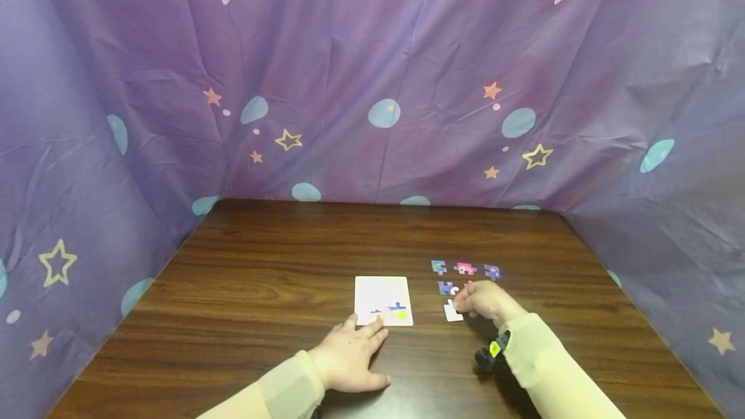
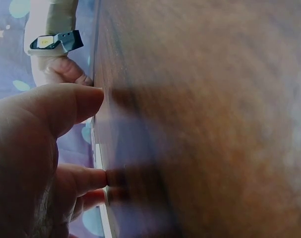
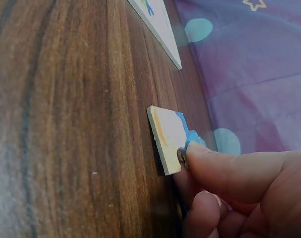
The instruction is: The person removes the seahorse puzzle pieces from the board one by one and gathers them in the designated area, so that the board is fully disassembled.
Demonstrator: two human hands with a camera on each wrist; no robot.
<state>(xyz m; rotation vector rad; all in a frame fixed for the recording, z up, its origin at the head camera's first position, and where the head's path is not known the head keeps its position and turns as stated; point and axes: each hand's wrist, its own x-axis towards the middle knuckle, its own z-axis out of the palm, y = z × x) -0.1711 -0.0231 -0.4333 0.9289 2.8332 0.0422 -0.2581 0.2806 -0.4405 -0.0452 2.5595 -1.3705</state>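
A white square puzzle board (image 1: pixel 381 291) lies on the wooden table, with joined pieces (image 1: pixel 399 313) in its lower right part. My left hand (image 1: pixel 348 354) rests spread out, its fingertips touching the board's near edge. To the right of the board, my right hand (image 1: pixel 491 301) pinches a pale puzzle piece (image 1: pixel 452 312) by one side. Up close in the right wrist view, the thumb presses the edge of this jigsaw piece (image 3: pixel 167 134), which is pale with orange and blue marks. The far fingers of that hand are partly hidden.
Several loose puzzle pieces lie beyond the right hand, among them a pink one (image 1: pixel 465 268), a blue one (image 1: pixel 492 271) and a blue-and-white one (image 1: pixel 447 288). One more is partly covered by the hand. A purple patterned curtain (image 1: pixel 326 83) encloses the table's back and sides.
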